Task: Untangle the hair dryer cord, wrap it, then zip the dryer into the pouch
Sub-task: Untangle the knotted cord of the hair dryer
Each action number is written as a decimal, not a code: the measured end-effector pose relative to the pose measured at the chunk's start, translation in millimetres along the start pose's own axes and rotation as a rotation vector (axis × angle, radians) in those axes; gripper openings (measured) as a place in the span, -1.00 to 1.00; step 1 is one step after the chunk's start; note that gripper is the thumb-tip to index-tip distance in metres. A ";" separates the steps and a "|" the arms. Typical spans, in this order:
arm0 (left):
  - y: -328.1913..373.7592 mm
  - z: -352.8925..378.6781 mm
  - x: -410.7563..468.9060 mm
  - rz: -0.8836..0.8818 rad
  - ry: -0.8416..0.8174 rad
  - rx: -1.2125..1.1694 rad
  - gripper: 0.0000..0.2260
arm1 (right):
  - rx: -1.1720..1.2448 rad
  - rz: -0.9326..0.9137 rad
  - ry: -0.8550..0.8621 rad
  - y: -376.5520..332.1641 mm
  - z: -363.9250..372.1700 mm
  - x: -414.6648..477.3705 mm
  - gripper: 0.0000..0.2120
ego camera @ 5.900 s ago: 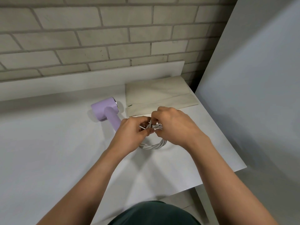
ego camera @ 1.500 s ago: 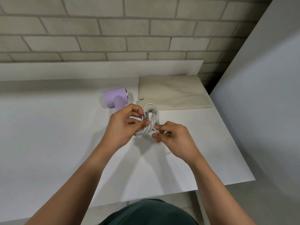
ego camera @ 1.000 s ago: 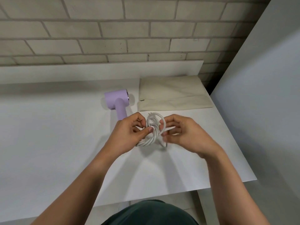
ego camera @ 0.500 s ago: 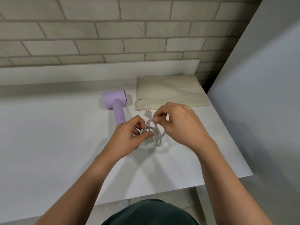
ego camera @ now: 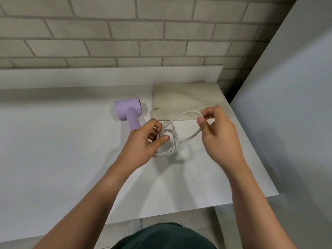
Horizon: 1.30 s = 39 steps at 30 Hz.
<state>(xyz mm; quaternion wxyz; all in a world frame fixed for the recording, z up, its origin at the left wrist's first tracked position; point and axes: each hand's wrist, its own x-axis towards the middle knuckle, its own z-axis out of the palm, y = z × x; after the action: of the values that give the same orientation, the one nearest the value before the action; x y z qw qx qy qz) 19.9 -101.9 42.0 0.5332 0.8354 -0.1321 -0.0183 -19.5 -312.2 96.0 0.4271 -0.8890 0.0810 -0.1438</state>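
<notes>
A lilac hair dryer (ego camera: pixel 128 110) lies on the white table (ego camera: pixel 53 150), handle pointing toward me. Its white cord (ego camera: pixel 173 139) is bunched in twisted coils just right of the handle. My left hand (ego camera: pixel 145 142) pinches the coiled bundle between thumb and fingers. My right hand (ego camera: pixel 218 133) pinches one long loop of the cord and holds it out to the right, above the table. A flat beige pouch (ego camera: pixel 185 97) lies behind the hands at the table's back right corner. The plug is not visible.
A brick wall (ego camera: pixel 125 33) and a low white ledge run along the back. A grey panel (ego camera: pixel 287 105) stands close on the right. The table's right edge and front edge are near my arms.
My right hand has drawn a loop of cord out of the bundle toward the right. My left hand keeps its pinch on the coils. The dryer and pouch have stayed put.
</notes>
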 end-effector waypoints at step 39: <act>-6.1 8.4 3.4 0.034 -0.107 0.087 -0.85 | -0.592 -0.624 -0.466 -7.6 22.5 28.0 -0.67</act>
<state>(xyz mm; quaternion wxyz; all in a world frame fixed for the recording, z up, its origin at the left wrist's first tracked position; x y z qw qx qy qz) 23.0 -107.7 33.3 0.4886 0.8534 -0.1751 -0.0480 14.5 -298.4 93.8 0.0994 -0.9627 -0.2496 -0.0331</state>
